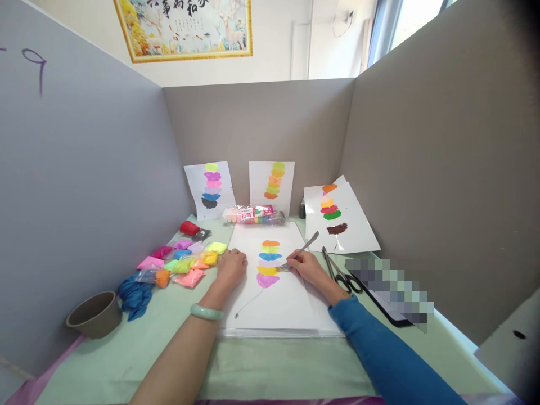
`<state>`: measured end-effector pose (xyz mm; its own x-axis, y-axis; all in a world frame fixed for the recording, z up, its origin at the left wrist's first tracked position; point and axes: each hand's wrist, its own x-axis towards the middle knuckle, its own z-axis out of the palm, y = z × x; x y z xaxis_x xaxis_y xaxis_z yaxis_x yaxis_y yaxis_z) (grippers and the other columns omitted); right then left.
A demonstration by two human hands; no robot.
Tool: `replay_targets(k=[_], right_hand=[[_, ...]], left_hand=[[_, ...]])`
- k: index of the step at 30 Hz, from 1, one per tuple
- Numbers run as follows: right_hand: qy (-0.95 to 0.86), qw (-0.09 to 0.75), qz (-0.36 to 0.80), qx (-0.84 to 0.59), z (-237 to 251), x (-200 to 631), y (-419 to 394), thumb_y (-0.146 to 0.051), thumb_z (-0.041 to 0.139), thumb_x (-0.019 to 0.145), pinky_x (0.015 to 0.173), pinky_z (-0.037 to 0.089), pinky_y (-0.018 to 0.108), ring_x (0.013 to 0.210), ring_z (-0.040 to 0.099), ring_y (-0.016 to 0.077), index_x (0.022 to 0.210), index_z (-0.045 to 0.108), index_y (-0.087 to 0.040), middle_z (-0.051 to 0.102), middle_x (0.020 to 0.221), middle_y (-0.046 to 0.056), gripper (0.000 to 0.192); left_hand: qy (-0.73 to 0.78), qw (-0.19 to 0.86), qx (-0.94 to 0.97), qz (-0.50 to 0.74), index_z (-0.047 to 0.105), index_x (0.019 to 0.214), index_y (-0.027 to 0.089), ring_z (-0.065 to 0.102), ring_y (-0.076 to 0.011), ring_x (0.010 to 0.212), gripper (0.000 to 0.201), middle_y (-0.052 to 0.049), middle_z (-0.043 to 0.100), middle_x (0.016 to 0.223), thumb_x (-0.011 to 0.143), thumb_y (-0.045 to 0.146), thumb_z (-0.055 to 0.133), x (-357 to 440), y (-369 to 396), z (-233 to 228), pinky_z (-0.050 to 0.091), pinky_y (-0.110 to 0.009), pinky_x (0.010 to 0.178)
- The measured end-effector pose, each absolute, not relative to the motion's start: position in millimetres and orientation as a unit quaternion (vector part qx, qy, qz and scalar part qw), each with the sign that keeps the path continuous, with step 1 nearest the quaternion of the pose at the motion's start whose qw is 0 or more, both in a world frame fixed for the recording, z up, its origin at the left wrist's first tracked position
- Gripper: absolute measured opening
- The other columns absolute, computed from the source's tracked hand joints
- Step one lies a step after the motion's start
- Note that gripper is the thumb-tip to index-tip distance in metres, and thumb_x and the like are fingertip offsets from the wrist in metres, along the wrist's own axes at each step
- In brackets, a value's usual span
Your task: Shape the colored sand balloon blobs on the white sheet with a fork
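Note:
My right hand is closed around the handle of a metal fork. The fork's tines touch the yellow band of a stacked, colourful clay shape on white paper. Orange, light yellow, blue and lilac bands lie above it, and a purple piece below, with a thin drawn line running down to the left. My left hand rests on the paper's left edge, holding nothing, fingers lying on the sheet. Just left of it are several small bags of coloured clay.
Scissors and a dark-edged, pixelated device lie right. A brown bowl and blue cloth-like bundle sit left. Behind are a clear packet and finished sheets leaning on grey partitions.

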<state>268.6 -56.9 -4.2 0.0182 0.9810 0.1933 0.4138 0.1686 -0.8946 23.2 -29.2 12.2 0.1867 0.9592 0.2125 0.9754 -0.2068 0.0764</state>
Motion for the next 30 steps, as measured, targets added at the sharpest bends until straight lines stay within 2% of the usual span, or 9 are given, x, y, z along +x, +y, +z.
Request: replay_targets(k=[17, 27, 30], right_hand=[[-0.599, 0.444, 0.326, -0.582, 3, 268, -60, -0.022, 0.057, 0.070, 0.051, 0.036, 0.023, 0.051, 0.052, 0.0120, 0.073, 0.063, -0.016, 0.064, 0.059, 0.002, 0.009], [-0.558, 0.501, 0.367, -0.550, 0, 276, -57, -0.027, 0.058, 0.069, 0.048, 0.034, 0.023, 0.046, 0.048, 0.0113, 0.074, 0.059, -0.017, 0.058, 0.052, -0.001, 0.011], [-0.567, 0.492, 0.350, -0.561, 2, 278, -59, -0.026, 0.058, 0.068, 0.049, 0.035, 0.024, 0.048, 0.049, 0.0118, 0.072, 0.059, -0.017, 0.058, 0.052, -0.001, 0.010]], left_hand=[[-0.631, 0.037, -0.768, -0.103, 0.069, 0.104, 0.023, 0.051, -0.0260, 0.109, 0.028, -0.008, 0.062, 0.115, 0.092, 0.029, 0.045, 23, -30, 14, 0.040, -0.038, 0.085], [-0.632, 0.038, -0.768, -0.101, 0.069, 0.105, 0.023, 0.050, -0.0263, 0.109, 0.029, -0.008, 0.062, 0.116, 0.091, 0.029, 0.044, 22, -27, 11, 0.040, -0.038, 0.085], [-0.628, 0.039, -0.770, -0.107, 0.069, 0.106, 0.023, 0.051, -0.0267, 0.109, 0.029, -0.009, 0.063, 0.115, 0.091, 0.029, 0.045, 22, -27, 11, 0.040, -0.039, 0.086]])
